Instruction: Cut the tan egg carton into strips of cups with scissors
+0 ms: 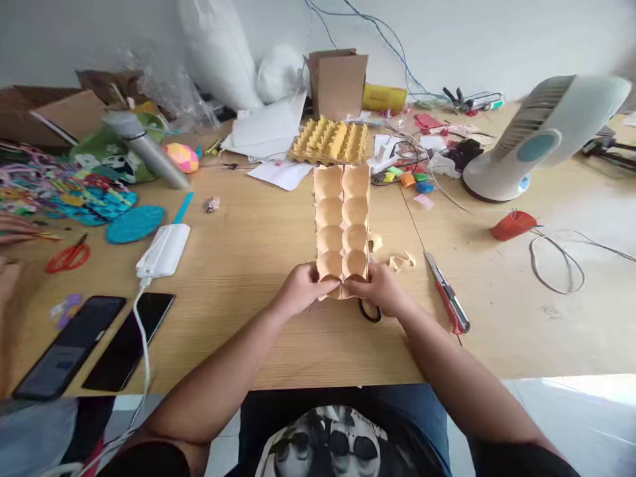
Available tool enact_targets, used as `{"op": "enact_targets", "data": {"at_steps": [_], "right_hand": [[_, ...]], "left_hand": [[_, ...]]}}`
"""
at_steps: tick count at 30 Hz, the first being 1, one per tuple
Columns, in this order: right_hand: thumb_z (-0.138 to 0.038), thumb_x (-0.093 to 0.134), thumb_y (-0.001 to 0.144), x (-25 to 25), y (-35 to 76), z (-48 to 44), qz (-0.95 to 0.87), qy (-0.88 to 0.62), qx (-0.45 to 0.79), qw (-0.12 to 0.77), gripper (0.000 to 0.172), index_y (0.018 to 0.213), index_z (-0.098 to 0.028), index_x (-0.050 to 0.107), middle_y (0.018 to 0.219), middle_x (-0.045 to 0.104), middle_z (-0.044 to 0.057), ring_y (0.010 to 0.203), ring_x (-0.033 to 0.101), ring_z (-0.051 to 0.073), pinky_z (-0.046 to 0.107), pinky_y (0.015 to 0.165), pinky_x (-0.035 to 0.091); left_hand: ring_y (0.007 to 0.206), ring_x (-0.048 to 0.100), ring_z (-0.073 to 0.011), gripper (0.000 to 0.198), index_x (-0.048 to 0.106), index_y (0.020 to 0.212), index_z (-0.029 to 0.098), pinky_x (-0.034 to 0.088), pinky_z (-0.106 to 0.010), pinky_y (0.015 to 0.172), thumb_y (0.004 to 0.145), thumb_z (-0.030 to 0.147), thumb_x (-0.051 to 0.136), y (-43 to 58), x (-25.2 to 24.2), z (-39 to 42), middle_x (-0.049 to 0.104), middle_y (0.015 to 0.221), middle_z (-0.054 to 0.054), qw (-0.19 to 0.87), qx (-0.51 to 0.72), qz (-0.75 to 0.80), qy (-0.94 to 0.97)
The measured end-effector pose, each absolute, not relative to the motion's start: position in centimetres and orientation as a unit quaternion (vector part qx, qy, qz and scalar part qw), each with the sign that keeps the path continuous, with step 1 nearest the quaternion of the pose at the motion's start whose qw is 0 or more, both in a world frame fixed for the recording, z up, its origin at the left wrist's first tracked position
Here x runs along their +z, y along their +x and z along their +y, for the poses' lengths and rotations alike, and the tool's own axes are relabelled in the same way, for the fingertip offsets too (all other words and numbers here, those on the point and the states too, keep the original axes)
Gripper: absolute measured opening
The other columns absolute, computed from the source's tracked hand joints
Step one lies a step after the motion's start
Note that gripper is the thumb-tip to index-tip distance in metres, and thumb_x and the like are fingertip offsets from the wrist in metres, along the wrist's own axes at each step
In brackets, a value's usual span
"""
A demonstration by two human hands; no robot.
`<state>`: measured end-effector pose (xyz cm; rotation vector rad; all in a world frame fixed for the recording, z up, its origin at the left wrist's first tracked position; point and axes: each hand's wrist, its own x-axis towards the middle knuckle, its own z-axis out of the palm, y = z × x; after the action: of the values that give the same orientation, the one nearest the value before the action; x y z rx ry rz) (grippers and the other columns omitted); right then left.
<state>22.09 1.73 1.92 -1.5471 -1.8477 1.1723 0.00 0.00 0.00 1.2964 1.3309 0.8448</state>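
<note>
A tan egg-carton piece (355,211), two columns of cups wide, is held near the middle of the tabletop (238,265), with its cups facing up and its far end just short of a yellow egg tray (330,140); whether its underside touches the wood cannot be told. Judged by its narrow shape, it seems to have been separated from a larger carton already, and some trimming is suggested by the torn scraps (401,262) lying just to its right. Its long edges are left rough, and how much remains to be done cannot be settled from this view. The near end is gripped from both sides: by the left hand (302,289) at the left corner and by the right hand (381,289) at the right, each clamped with the thumb laid over the cups and the fingers mostly hidden beneath; the thumb tips are nearly brought together. A black loop handle (371,320), apparently of scissors, is partly covered by the carton and the right hand. Farther right, a red utility knife (448,298) is laid flat, apart from both hands.
</note>
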Motion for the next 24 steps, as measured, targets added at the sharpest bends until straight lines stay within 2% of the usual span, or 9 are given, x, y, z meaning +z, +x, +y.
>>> {"op": "enact_targets", "data": {"at_steps": [6, 9, 12, 15, 17, 20, 24], "right_hand": [[-0.049, 0.071, 0.076, 2.0, 21.9, 1.6, -0.678, -0.566, 0.407, 0.233, 0.037, 0.064, -0.022, 0.05, 0.061, 0.045, -0.004, 0.06, 0.043, 0.013, 0.027, 0.055, 0.027], [-0.048, 0.074, 0.076, 1.9, 22.0, 1.7, -0.675, -0.566, 0.408, 0.238, 0.034, 0.067, -0.021, 0.055, 0.063, 0.052, -0.003, 0.062, 0.047, 0.015, 0.028, 0.056, 0.031], [-0.048, 0.078, 0.075, 1.9, 22.3, 1.9, -0.66, -0.539, 0.467, 0.237, 0.033, 0.073, -0.02, 0.062, 0.068, 0.061, 0.0, 0.067, 0.056, 0.018, 0.029, 0.06, 0.038], [-0.048, 0.084, 0.076, 2.0, 22.6, 2.0, -0.62, -0.458, 0.584, 0.252, 0.034, 0.089, -0.019, 0.071, 0.085, 0.073, 0.004, 0.083, 0.068, 0.024, 0.033, 0.073, 0.052], [-0.048, 0.088, 0.076, 2.2, 22.6, 2.0, -0.589, -0.399, 0.647, 0.272, 0.043, 0.105, -0.021, 0.072, 0.1, 0.077, 0.006, 0.096, 0.072, 0.027, 0.038, 0.086, 0.056], [-0.05, 0.091, 0.075, 2.5, 22.4, 1.8, -0.56, -0.364, 0.681, 0.301, 0.059, 0.123, -0.024, 0.068, 0.115, 0.078, 0.008, 0.108, 0.073, 0.029, 0.043, 0.098, 0.057], [-0.053, 0.092, 0.074, 2.6, 22.2, 1.6, -0.556, -0.368, 0.678, 0.311, 0.067, 0.129, -0.024, 0.066, 0.123, 0.076, 0.009, 0.114, 0.073, 0.031, 0.046, 0.102, 0.058]], "left_hand": [[0.074, 0.071, -0.0223, 0.03, 0.077, 0.09, 0.015, 0.052, -0.03, 0.065, 0.076, 0.041, 0.083, 0.5, 0.6, -0.1, 0.077, 0.077, -0.005, 0.492, 0.354, 0.575, 0.55], [0.079, 0.074, -0.0244, 0.031, 0.078, 0.092, 0.015, 0.055, -0.032, 0.068, 0.076, 0.041, 0.084, 0.4, 0.8, 0.0, 0.08, 0.084, -0.007, 0.502, 0.355, 0.568, 0.548], [0.093, 0.077, -0.0284, 0.04, 0.08, 0.104, 0.014, 0.059, -0.037, 0.08, 0.076, 0.042, 0.087, 0.1, 0.7, 0.1, 0.083, 0.101, -0.011, 0.562, 0.358, 0.526, 0.528], [0.103, 0.077, -0.0309, 0.05, 0.079, 0.113, 0.013, 0.06, -0.042, 0.091, 0.076, 0.046, 0.089, -0.2, 0.5, 0.2, 0.082, 0.112, -0.014, 0.629, 0.361, 0.472, 0.501], [0.106, 0.076, -0.0316, 0.053, 0.078, 0.117, 0.013, 0.06, -0.044, 0.094, 0.078, 0.048, 0.09, -0.3, 0.4, 0.2, 0.081, 0.115, -0.015, 0.646, 0.361, 0.452, 0.498], [0.112, 0.075, -0.0331, 0.056, 0.076, 0.122, 0.014, 0.058, -0.047, 0.099, 0.079, 0.046, 0.09, -0.3, 0.6, 0.2, 0.08, 0.121, -0.015, 0.657, 0.361, 0.43, 0.503], [0.126, 0.069, -0.0356, 0.064, 0.068, 0.135, 0.018, 0.057, -0.047, 0.104, 0.08, 0.04, 0.091, 0.0, 1.4, 0.0, 0.074, 0.136, -0.016, 0.689, 0.388, 0.378, 0.482]]}}
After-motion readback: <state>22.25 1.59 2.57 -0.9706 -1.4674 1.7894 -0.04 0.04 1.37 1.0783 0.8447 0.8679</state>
